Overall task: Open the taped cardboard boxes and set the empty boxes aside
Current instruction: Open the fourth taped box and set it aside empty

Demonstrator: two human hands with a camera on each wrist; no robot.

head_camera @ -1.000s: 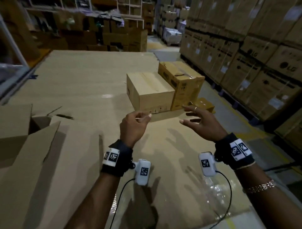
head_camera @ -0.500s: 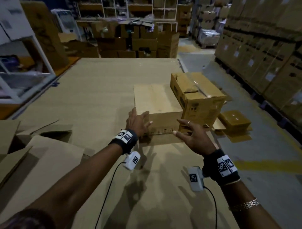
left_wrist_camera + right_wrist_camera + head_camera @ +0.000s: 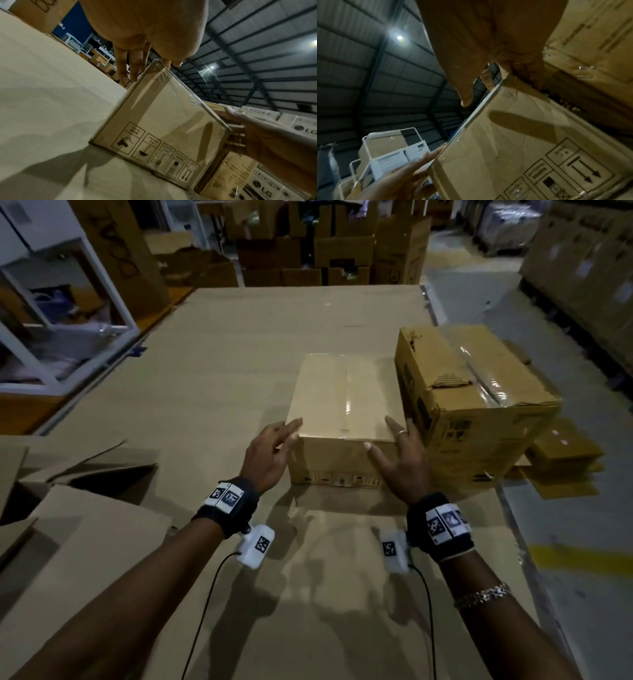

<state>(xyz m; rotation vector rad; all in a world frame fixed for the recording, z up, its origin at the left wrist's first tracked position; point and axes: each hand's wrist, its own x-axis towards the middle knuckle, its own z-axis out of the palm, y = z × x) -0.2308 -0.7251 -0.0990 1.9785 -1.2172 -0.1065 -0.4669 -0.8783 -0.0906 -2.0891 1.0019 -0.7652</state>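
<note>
Head view shows the left hand (image 3: 270, 453) and the right hand (image 3: 399, 460) now set against the two near top corners of the low, plain brown cardboard box with clear tape along its top seam (image 3: 346, 402); a second ago both hands hung in the air short of it, the left one pinched shut on something small, and half a second ago they were only arriving. Now the hands are apart, one at each side, fingers straight and laid on the cardboard, thumbs toward the front face, bracing the box without closing round it. The box sits well out on the bench, touching or just beside the taller, scuffed brown carton with wrinkled clear tape (image 3: 476, 405) on its right. The tape is uncut and the flaps are down, so opening has not begun; the contact likely means the box is about to be drawn nearer. Beneath lies the broad bench covered in flat cardboard sheeting (image 3: 239, 354), with loose opened cardboard flaps (image 3: 85, 474) at its left edge. Beyond are a white metal frame (image 3: 85, 302), stacked cartons, and grey warehouse floor with a yellow line (image 3: 582, 556).
</note>
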